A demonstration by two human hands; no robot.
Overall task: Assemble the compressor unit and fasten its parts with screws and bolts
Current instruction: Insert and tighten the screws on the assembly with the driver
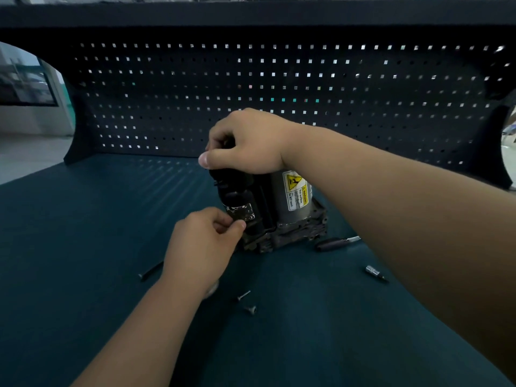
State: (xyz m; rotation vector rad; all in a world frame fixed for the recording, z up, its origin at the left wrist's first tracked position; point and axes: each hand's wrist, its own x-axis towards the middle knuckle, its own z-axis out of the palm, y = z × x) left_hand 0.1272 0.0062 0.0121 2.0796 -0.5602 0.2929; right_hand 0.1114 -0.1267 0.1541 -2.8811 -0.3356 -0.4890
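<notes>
Curling over compressor [282,208] (top hidden), right hand [251,143].

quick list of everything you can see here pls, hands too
compressor unit: one, black and silver cylinders on a rusty base, mid-table
warning label: one, yellow and white, on the silver cylinder
long bolt: one, black, table left
screws: two, silvery, table front
socket bit: one, silver, table right
tool: one, dark handle, right of the base
table: one, teal
pegboard: one, dark, behind
left hand: fingers curled at the black cylinder's lower side
right hand: grips the black cylinder's top
</notes>
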